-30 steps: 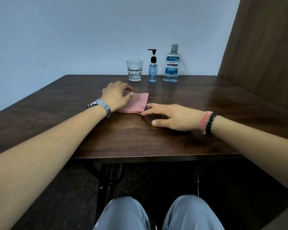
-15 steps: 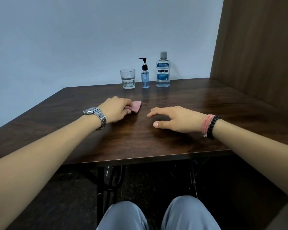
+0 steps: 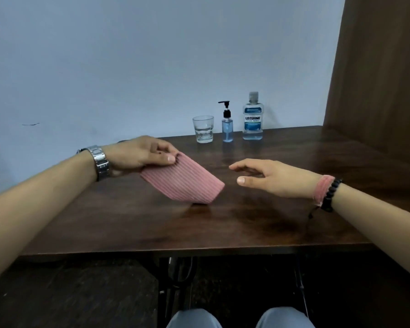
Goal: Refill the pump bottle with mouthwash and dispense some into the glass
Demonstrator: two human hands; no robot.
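The upright blue pump bottle (image 3: 227,125) stood far across the bench (image 3: 294,221), nearer the spread right hand (image 3: 273,178); the left hand (image 3: 140,153) pinched a pink ribbed cloth (image 3: 184,183).

light: dim, even | glare: soft sheen on table (image 3: 258,221) | edges: wide-angle bowing

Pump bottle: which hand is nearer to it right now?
Right. The right hand hovers open in front of the pump bottle, slightly to its right; the left hand, pinching the pink cloth, is farther off to its left.
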